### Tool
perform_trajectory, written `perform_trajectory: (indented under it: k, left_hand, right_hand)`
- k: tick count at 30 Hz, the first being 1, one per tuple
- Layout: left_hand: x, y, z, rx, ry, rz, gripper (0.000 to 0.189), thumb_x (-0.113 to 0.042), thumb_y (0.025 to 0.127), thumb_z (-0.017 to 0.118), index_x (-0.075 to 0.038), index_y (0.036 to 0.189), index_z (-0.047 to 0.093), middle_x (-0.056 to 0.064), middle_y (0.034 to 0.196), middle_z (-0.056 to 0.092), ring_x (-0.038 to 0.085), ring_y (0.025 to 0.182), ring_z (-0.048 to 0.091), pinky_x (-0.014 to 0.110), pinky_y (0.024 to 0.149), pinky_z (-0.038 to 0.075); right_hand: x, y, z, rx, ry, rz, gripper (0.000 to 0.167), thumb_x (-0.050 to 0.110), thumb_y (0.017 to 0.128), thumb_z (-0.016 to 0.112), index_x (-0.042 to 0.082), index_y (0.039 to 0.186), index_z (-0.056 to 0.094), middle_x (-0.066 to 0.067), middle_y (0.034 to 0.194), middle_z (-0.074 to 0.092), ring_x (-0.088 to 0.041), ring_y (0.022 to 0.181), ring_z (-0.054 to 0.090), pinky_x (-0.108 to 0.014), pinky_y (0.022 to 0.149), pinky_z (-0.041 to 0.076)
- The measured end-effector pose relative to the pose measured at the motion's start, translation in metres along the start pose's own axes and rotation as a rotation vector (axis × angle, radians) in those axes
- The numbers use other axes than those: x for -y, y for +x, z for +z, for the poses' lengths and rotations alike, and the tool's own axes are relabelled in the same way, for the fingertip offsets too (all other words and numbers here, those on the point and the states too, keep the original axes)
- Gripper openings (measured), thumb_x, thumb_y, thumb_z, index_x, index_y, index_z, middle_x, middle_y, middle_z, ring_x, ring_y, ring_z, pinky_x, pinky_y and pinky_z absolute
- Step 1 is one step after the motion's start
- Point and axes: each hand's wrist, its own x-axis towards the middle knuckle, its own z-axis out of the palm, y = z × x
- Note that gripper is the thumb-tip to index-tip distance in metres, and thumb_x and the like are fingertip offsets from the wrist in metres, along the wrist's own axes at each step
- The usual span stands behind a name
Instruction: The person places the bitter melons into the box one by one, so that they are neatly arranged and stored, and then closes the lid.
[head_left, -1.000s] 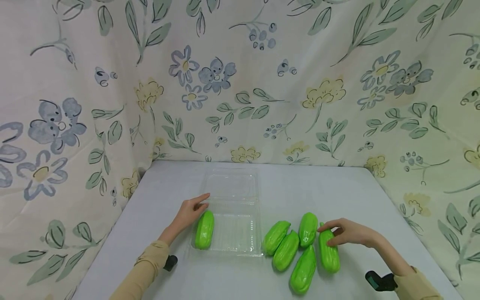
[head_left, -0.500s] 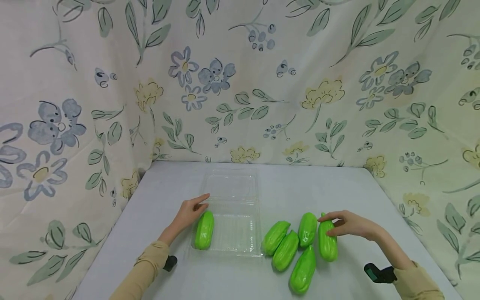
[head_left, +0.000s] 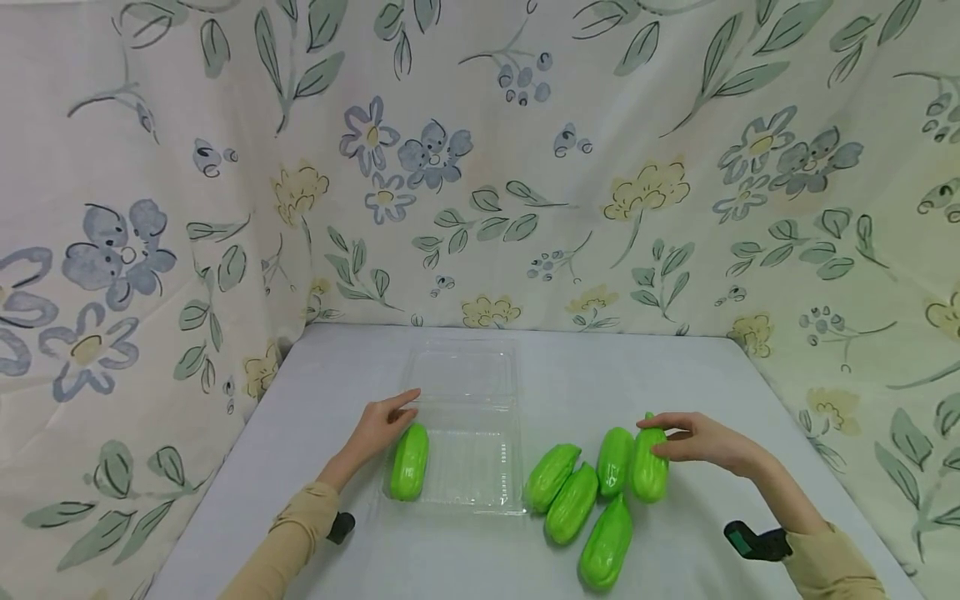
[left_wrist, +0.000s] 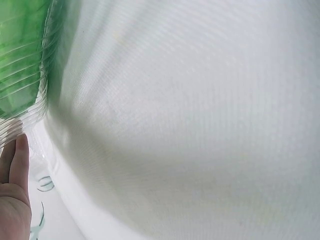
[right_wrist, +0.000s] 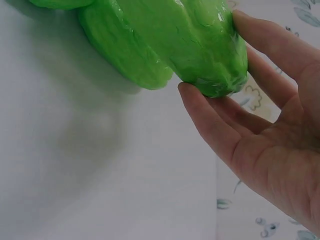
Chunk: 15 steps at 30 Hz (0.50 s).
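My right hand (head_left: 697, 437) pinches the upper end of a bright green gourd-like vegetable (head_left: 648, 475), glossy and ribbed. The right wrist view shows my fingertips spread around the end of this green gourd (right_wrist: 200, 45), raised above the white surface. At the left, my left hand (head_left: 382, 425) rests at the side of a clear plastic clamshell container (head_left: 516, 467), fingers fairly straight at its wall. One more green gourd (head_left: 409, 467) lies inside, along the left wall. In the left wrist view its green shows through the ribbed plastic, with my left fingers (left_wrist: 19, 162) below.
Several similar green gourds (head_left: 572, 504) lie loosely together right of the container, the nearest (head_left: 607, 546) toward the front. The container's lid (head_left: 461, 371) lies folded back behind it. A white table (head_left: 600, 367) is enclosed by floral cloth (head_left: 510, 167) at the back and sides.
My right hand has moved the gripped green gourd away from the table's front and slightly left, up beside the others. The left hand and container stay in place.
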Motion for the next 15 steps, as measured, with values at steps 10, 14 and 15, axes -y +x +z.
perform_trajectory:
  k: [10,14,15]
  left_hand:
    - [0.0,-0.001,0.0,0.005,-0.007,-0.015,0.039,-0.014,0.093,0.061,-0.008,0.132,0.057,0.006,0.079,0.066,0.003,0.054,0.038,0.019,0.051,0.038]
    - [0.0,0.0,0.0,0.005,-0.002,-0.013,0.039,-0.015,0.093,0.061,-0.008,0.132,0.057,-0.001,0.067,0.056,0.002,0.053,0.036,0.019,0.051,0.037]
    - [0.0,0.0,0.0,0.005,-0.002,-0.012,0.039,-0.015,0.093,0.061,-0.008,0.132,0.057,-0.002,0.067,0.054,0.002,0.053,0.036,0.019,0.05,0.036]
  right_hand:
    - [0.004,0.007,0.006,-0.069,0.053,-0.018,0.05,0.025,0.095,0.057,0.003,0.139,0.046,-0.031,0.147,0.031,-0.036,0.122,0.05,-0.035,0.087,0.05]
    - [0.01,0.01,0.01,-0.092,0.076,-0.033,0.051,0.023,0.094,0.059,0.002,0.139,0.046,-0.032,0.149,0.025,-0.041,0.123,0.048,-0.039,0.089,0.05]
    - [0.01,0.011,0.011,-0.095,0.079,-0.039,0.051,0.023,0.094,0.059,0.002,0.138,0.046,-0.033,0.149,0.024,-0.042,0.123,0.048,-0.04,0.089,0.05]
